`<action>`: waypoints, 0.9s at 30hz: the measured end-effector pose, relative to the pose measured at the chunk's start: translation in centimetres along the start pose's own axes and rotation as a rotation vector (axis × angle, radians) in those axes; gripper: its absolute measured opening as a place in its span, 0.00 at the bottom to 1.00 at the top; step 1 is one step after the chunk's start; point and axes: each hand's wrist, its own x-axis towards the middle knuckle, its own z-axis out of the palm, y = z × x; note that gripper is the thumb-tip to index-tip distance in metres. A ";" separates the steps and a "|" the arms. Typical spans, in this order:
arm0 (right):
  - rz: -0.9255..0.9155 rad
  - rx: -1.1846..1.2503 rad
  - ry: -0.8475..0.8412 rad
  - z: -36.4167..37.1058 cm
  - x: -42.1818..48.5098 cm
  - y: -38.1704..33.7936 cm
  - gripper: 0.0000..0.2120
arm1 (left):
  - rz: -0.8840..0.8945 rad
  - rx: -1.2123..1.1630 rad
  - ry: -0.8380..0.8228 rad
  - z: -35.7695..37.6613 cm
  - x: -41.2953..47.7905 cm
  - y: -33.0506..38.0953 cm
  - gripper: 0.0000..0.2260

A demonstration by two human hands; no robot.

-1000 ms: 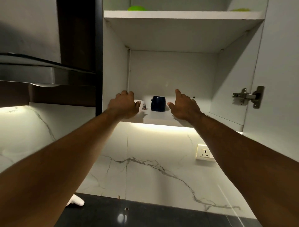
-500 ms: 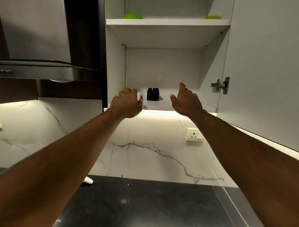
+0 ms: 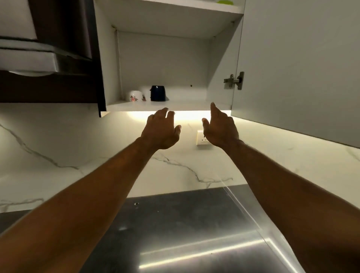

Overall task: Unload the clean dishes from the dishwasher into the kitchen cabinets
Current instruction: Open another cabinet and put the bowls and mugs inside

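Note:
An open wall cabinet has a lower shelf (image 3: 185,106) holding a white cup with a flower print (image 3: 135,96) at the left and a dark blue mug (image 3: 158,93) right beside it. My left hand (image 3: 160,131) hangs below the shelf's front edge with fingers relaxed and holds nothing. My right hand (image 3: 220,127) is at the same height to the right, fingers straight, also empty. Both hands are apart from the cups.
The cabinet door (image 3: 300,68) stands open on the right, its hinge (image 3: 234,80) showing. A green item (image 3: 226,2) lies on the upper shelf. A range hood (image 3: 29,58) is at left. A wall socket (image 3: 202,139) sits on the marble backsplash above a dark counter (image 3: 175,224).
My left hand let go of the white flower cup, which now stands on the shelf. Both hands drew back and down out of the cabinet.

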 end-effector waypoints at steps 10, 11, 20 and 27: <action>0.307 -0.076 -0.121 2.7 -16.3 0.4 0.30 | 0.254 -0.190 -0.267 7.4 -12.2 3.9 0.28; 0.350 -0.087 -0.150 2.7 -18.5 0.7 0.30 | 0.262 -0.224 -0.318 8.2 -13.7 4.3 0.28; 0.716 -0.170 -0.199 -0.8 -36.8 1.1 0.31 | 0.411 -0.363 -0.545 11.8 -26.6 9.5 0.29; 0.929 -0.240 -0.213 -4.4 -50.4 -0.4 0.31 | 0.564 -0.448 -0.662 11.4 -37.6 14.9 0.29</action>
